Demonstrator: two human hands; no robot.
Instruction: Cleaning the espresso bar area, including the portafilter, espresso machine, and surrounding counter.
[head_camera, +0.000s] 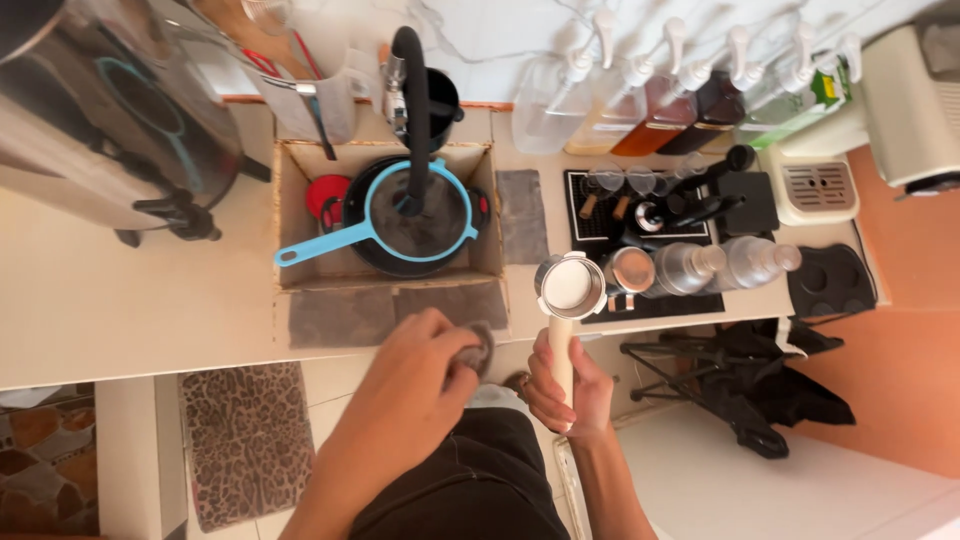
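Lower centre of frame: right hand (570, 385) clamped round the pale handle of the portafilter (570, 285), basket facing up at the counter edge
Left of it: left hand (420, 375) closed on a grey cloth (478, 348)
Advice: keep the basket level and steady, wipe round the rim
Upper centre: sink (290, 215) with blue strainer (415, 215)
Far right: syrup bottles (680, 100)
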